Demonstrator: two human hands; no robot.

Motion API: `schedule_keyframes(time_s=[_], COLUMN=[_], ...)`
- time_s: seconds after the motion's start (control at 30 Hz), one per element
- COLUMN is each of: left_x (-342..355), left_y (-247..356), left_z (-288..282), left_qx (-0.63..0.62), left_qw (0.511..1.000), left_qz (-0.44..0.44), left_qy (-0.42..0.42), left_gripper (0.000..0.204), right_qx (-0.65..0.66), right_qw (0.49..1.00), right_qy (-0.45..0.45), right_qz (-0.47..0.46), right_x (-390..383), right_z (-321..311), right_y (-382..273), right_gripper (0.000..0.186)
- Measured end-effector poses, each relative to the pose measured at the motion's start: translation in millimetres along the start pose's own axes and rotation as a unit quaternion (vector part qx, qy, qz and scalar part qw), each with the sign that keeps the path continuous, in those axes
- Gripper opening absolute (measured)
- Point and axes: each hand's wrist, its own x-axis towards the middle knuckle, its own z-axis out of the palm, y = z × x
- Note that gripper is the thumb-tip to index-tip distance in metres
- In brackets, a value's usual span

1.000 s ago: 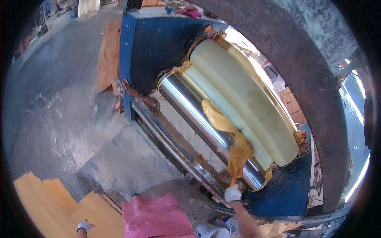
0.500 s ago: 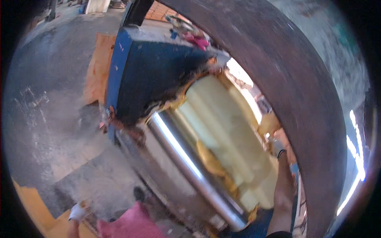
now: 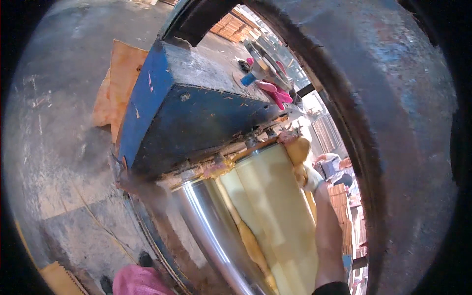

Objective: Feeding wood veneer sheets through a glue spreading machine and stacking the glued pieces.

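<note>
Roller [image 3: 278, 196], cream-coloured, beside right hand [image 3: 312, 179].

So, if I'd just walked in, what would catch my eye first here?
Probably the shiny metal roller at lower centre, gleaming beside a wide, pale cream roller to its right. Above them stands a scuffed blue housing, with something bright pink on top. Right of centre, the white-gloved right hand is by a yellowish clump at the pale roller's upper end.
</note>
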Motion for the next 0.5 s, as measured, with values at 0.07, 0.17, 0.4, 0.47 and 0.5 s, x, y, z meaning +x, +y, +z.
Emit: schedule_keyframes(time_s=[0.07, 0.17, 0.4, 0.47, 0.5], left_x=[-16, -13, 73, 78, 73], left_y=[105, 130, 156, 153, 147], left_z=[-106, -200, -316, -330, -337], left_qx=[-0.041, -0.012, 0.048, 0.077, 0.165], left_qw=[0.996, 0.965, 0.938, 0.968, 0.968], left_qz=[0.038, 0.221, 0.301, 0.197, 0.165], left_qy=[0.064, 0.139, 0.167, 0.138, 0.089], left_gripper=[0.042, 0.046, 0.039, 0.048, 0.046], right_qx=[0.259, 0.578, 0.509, 0.403, 0.231], right_qw=[0.965, 0.806, 0.839, 0.904, 0.956], right_qy=[-0.028, -0.085, -0.186, -0.078, -0.057], right_qz=[0.03, 0.095, 0.039, 0.121, 0.17], right_x=[-24, -107, -321, -392, -414], right_z=[47, 106, 119, 103, 80], right_y=[-14, -44, 37, 40, 44], right_gripper=[0.025, 0.026, 0.025, 0.022, 0.02])
